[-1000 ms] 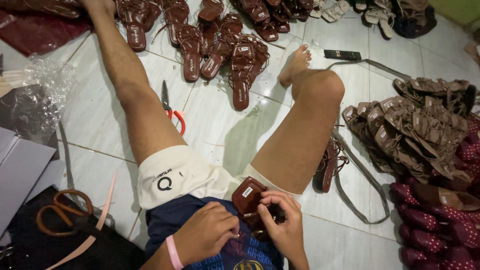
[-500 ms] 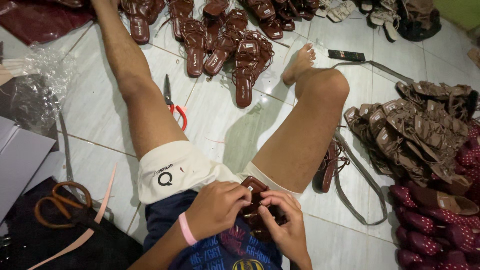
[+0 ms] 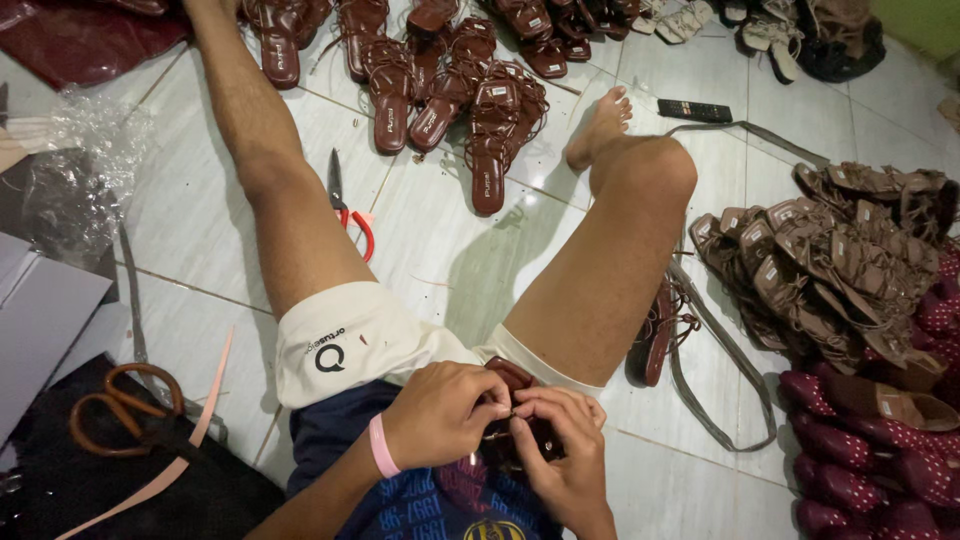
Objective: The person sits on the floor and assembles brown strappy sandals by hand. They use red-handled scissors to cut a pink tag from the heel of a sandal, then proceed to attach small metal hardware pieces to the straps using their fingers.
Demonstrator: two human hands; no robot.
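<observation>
Sandal (image 3: 515,378), dark brown, is held in the lap, just behind the white shorts (image 3: 350,345). In the head view, the left hand (image 3: 440,415) and the right hand (image 3: 565,450) are brought together and both are closed on it, with fingertips pinched at a thin strap. It is judged to be light, with a stiff flat sole and soft, bendable straps. The sole edge is probably the best place to grip it. Red scissors (image 3: 350,210) lie on the tiles (image 3: 440,240), near the left leg.
</observation>
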